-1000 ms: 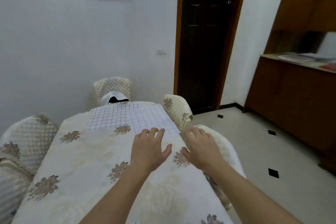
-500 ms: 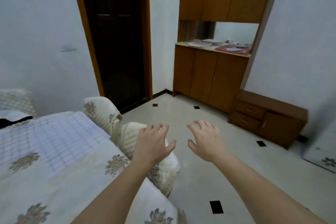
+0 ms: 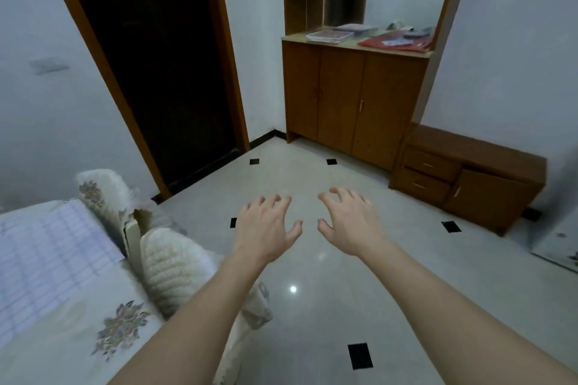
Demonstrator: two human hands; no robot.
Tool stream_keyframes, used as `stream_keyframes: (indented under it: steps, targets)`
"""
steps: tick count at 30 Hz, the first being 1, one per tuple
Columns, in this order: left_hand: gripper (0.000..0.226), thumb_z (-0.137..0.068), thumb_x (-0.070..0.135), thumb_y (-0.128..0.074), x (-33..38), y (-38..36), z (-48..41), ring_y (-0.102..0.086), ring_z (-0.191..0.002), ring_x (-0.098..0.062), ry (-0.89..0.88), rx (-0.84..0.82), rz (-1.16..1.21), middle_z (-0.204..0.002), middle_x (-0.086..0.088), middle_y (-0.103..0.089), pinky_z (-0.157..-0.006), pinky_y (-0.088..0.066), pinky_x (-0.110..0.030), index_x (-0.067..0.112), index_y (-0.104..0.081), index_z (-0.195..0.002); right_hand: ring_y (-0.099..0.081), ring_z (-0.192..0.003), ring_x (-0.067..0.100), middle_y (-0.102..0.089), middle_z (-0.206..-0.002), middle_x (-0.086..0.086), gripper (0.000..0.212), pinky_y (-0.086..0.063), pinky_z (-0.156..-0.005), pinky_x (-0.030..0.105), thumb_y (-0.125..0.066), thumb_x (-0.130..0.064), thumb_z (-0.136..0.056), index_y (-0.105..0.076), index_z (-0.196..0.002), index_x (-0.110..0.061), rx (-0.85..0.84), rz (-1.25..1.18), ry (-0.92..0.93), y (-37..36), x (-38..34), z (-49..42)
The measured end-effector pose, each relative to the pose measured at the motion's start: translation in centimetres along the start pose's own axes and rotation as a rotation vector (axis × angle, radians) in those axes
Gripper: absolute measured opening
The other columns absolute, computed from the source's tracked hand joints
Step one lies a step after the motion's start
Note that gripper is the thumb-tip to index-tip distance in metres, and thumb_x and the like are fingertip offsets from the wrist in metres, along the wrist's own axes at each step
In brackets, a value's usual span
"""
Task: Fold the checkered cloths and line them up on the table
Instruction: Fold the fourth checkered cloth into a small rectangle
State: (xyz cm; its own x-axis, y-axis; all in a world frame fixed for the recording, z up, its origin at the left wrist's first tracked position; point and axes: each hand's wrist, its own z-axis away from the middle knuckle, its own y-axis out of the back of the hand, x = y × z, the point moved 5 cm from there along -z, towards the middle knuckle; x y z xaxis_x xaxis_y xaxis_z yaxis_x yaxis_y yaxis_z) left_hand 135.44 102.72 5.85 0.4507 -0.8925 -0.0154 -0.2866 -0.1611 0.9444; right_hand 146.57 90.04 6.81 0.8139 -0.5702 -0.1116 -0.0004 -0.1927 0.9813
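A white checkered cloth (image 3: 47,256) lies flat on the table (image 3: 72,337) at the far left, on a floral tablecloth. My left hand (image 3: 266,228) and my right hand (image 3: 350,222) are stretched out side by side over the tiled floor, to the right of the table. Both hold nothing, with fingers spread and slightly bent. Neither hand touches the cloth.
Two quilted chair backs (image 3: 169,269) stand along the table's right edge. A dark doorway (image 3: 150,66) is at the back, a wooden cupboard (image 3: 353,97) with papers on top and a low drawer unit (image 3: 463,178) at the right. The floor (image 3: 312,291) is pale tile.
The view has swung right, away from the table. My hands left the tabletop and now hover over the floor; the checkered cloth has slid to the left edge of view.
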Motion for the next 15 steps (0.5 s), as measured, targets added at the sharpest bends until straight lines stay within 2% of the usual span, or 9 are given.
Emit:
stream_keyframes:
  steps: [6,15]
  targets:
    - [0.058,-0.085,0.06,-0.039,1.7,-3.4,-6.7,-0.062,-0.105,-0.021,0.112,0.039,0.006,-0.116,0.004,-0.068,-0.088,-0.049,-0.037,0.022,-0.063,-0.12,-0.04,-0.133,0.022,-0.043,-0.145,0.001,0.052,-0.036,-0.106,0.04,-0.046,-0.049,-0.094,-0.042,-0.142,-0.028,-0.045,-0.009,0.056,-2.3,6.7,-6.9]
    - [0.058,-0.088,0.06,-0.038,-2.0,-7.8,-12.3,-0.058,-0.11,-0.022,0.233,-0.069,-0.023,-0.124,0.004,-0.063,-0.094,-0.046,-0.038,0.023,-0.057,-0.128,-0.04,-0.133,0.021,-0.044,-0.145,0.001,0.051,-0.035,-0.105,0.039,-0.047,-0.047,-0.094,-0.044,-0.141,-0.027,-0.061,-0.088,0.189,-5.6,6.4,-16.8]
